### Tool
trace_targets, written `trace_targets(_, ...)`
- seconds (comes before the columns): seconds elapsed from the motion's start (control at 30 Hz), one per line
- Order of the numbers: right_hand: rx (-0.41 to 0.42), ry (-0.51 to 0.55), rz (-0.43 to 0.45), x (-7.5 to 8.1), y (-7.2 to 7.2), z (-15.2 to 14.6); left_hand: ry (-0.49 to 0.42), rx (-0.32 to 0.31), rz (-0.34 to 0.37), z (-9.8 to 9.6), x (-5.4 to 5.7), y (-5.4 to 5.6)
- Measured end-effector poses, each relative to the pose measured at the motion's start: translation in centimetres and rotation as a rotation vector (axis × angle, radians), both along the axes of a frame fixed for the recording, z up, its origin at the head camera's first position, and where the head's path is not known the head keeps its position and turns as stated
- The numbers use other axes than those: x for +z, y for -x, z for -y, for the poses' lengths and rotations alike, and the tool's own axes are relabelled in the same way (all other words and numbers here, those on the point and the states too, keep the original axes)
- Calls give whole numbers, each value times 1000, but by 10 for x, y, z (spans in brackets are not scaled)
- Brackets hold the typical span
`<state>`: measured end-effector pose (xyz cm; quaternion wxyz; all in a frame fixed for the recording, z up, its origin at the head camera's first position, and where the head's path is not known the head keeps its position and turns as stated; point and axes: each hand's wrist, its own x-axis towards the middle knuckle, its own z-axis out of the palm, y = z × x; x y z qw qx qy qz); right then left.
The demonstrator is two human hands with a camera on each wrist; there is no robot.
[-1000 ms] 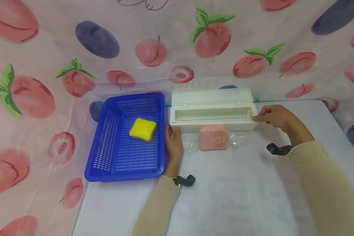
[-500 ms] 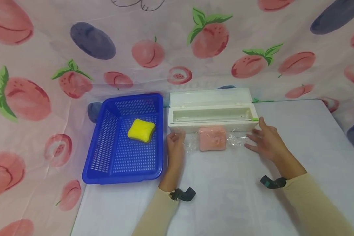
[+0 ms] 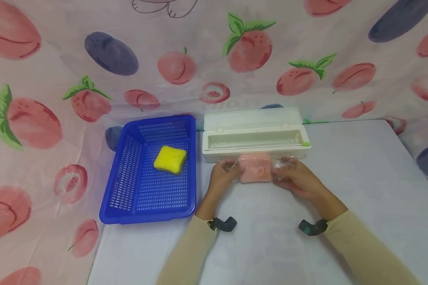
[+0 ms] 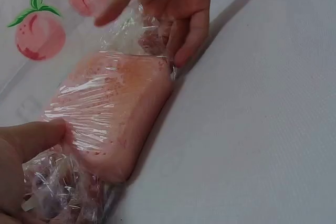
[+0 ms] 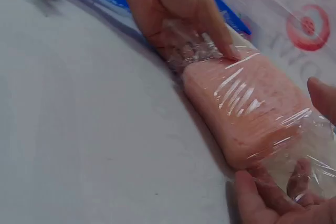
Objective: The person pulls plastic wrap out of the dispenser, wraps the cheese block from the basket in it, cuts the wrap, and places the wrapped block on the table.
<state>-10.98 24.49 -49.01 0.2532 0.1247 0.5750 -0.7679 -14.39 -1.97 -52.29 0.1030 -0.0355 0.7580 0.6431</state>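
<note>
A pink sponge (image 3: 255, 168) under clear cling film lies on the white table, close in front of the cling film dispenser (image 3: 256, 152). At its left end my left hand (image 3: 224, 176) holds it, thumb tip on the sponge's top and fingers under the crumpled film (image 4: 60, 187). On the opposite side my right hand (image 3: 299, 178) has its fingers under the loose film end (image 5: 310, 161); its thumb (image 5: 323, 98) stands apart from them. The dispenser's lid (image 3: 253, 118) is up, and a green slider (image 3: 305, 144) sits at its right end.
A blue plastic basket (image 3: 191, 190) with perforated sides stands on the left, a yellow sponge (image 3: 170, 159) inside it. Behind the table (image 3: 271, 245) hangs a fruit-print cloth (image 3: 128, 95).
My right hand has left the dispenser's right end and come down to the sponge's right side. My left hand has moved from the dispenser's left corner onto the sponge's left end.
</note>
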Motion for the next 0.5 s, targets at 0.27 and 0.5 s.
trace_targets(0.27, 103, -290, -3, -7, -9, 7, 184, -57, 111, 7, 11, -12)
trace_targets(0.5, 258, -410, 5, -2, -22, -1, 309, -259, 279, 23, 24, -34)
